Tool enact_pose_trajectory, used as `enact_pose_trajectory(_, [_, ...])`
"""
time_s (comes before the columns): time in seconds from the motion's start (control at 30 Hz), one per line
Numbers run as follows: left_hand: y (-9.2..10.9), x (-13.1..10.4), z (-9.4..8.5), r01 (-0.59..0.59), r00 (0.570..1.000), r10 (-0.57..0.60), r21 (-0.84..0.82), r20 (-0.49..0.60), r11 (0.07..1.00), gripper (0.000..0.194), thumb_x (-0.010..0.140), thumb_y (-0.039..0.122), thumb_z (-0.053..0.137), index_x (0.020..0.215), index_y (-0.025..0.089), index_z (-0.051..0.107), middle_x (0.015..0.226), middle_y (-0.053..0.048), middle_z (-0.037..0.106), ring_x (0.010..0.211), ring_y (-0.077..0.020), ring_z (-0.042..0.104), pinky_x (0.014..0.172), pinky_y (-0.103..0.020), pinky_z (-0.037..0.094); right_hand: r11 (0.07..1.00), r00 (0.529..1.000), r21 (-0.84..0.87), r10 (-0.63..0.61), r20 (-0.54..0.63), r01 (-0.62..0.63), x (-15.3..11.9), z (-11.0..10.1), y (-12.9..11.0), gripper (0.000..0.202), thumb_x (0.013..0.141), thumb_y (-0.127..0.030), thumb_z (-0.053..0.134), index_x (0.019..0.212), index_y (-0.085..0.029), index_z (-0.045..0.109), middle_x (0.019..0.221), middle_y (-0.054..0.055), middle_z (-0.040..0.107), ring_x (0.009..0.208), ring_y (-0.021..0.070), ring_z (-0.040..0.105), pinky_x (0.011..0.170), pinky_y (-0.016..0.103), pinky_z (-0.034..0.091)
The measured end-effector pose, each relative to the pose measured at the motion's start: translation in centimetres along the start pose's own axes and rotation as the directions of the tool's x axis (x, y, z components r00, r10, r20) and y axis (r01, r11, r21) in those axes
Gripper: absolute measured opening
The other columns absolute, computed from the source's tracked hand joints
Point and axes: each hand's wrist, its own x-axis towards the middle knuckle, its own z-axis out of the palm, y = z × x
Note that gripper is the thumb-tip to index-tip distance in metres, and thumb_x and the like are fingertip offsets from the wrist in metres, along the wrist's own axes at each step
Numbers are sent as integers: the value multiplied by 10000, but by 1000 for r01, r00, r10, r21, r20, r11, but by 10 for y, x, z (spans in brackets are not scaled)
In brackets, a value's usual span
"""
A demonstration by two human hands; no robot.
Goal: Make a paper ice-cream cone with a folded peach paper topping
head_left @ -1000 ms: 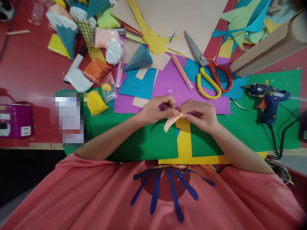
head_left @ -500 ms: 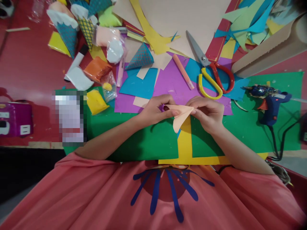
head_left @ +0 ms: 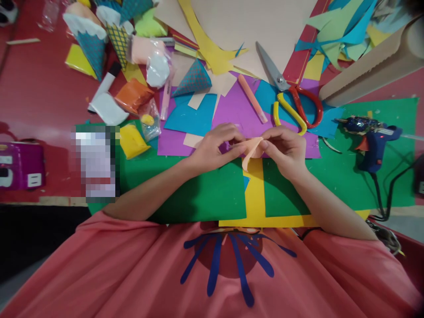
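Observation:
A piece of peach paper (head_left: 253, 149), curled partway into a cone, is held up between my two hands. Its wide end and a loose edge are on the left and below, while the narrow tip points right. Thumb and fingers of my left hand (head_left: 221, 145) are closed on the wide end. My right hand (head_left: 285, 148) pinches the tip between thumb and forefinger. Beneath the hands lie purple paper (head_left: 232, 119) and green sheets (head_left: 198, 190) with a yellow strip (head_left: 254, 190) between them. Scissors (head_left: 281, 84) with red and yellow handles lie just beyond my right hand.
A blue glue gun (head_left: 376, 139) with its cord lies at the right. One finished-looking blue cone (head_left: 195, 78) rests behind my left hand. Clay packets (head_left: 134, 96), markers (head_left: 105, 86) and topped paper cones (head_left: 91, 44) crowd the back left; paper scraps (head_left: 338, 33) heap at the back right.
Both hands have shifted slightly up, away from my body. The peach paper has turned and its hanging flap is curled narrower. Both hands still grip it.

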Motion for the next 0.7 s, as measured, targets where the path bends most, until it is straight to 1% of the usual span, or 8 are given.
enact_pose_trajectory(0.07, [0, 0, 0, -11, 1000, 10, 26, 27, 1000, 292, 927, 408, 493, 762, 182, 576, 677, 0, 607, 655, -106, 523, 635, -256, 410, 997, 999, -59, -48, 12, 49, 0, 0, 0, 120, 845, -338, 652, 863, -225, 688, 768, -24, 686, 721, 101, 659, 649, 232, 547])
enact_pose_trajectory(0.13, [0, 0, 1, -8, 999, 6, 48, 40, 999, 320, 935, 436, 461, 777, 189, 590, 694, -8, 628, 674, -115, 544, 658, -269, 423, 995, 996, -62, -78, 38, 80, 0, 0, -1, 114, 851, -329, 648, 888, -234, 700, 809, -19, 709, 756, 109, 671, 674, 234, 552])
enact_pose_trajectory(0.17, [-1, -1, 1, -9, 1000, 7, 48, 31, 999, 324, 940, 438, 448, 787, 193, 596, 708, -12, 641, 689, -119, 559, 670, -275, 428, 996, 995, -44, -81, 50, 83, 0, 0, -1, 117, 860, -322, 639, 905, -235, 703, 833, -15, 718, 782, 113, 678, 694, 235, 555])
enact_pose_trajectory(0.27, [-3, -2, 2, -33, 999, 34, 28, -43, 999, 288, 945, 406, 455, 808, 203, 607, 738, -10, 670, 716, -119, 595, 694, -281, 441, 996, 993, 5, -88, 85, 87, 0, 0, -3, 142, 885, -309, 609, 953, -230, 705, 900, -2, 730, 846, 121, 686, 760, 248, 560])
enact_pose_trajectory(0.37, [-4, -2, 2, -28, 996, 30, 33, -79, 999, 268, 938, 402, 476, 820, 210, 622, 759, -9, 689, 740, -121, 619, 715, -286, 455, 994, 987, 5, -105, 124, 105, 1, -1, -2, 152, 878, -307, 618, 970, -219, 701, 940, 10, 730, 851, 122, 678, 758, 253, 556])
enact_pose_trajectory(0.5, [-4, -3, 2, -9, 998, 12, 52, -65, 999, 305, 939, 429, 464, 810, 207, 628, 764, -19, 698, 749, -126, 628, 719, -294, 461, 990, 978, -11, -139, 158, 143, 2, -1, -3, 129, 864, -293, 635, 947, -211, 692, 928, 19, 726, 854, 122, 667, 771, 262, 546])
enact_pose_trajectory(0.7, [-5, -4, 2, -107, 994, 109, 89, -22, 990, 192, 935, 334, 493, 853, 213, 617, 802, -9, 712, 760, -122, 635, 714, -288, 443, 979, 968, -56, -184, 172, 196, 3, 1, -4, 120, 830, -297, 677, 866, -184, 664, 833, 22, 692, 772, 117, 637, 721, 260, 525])
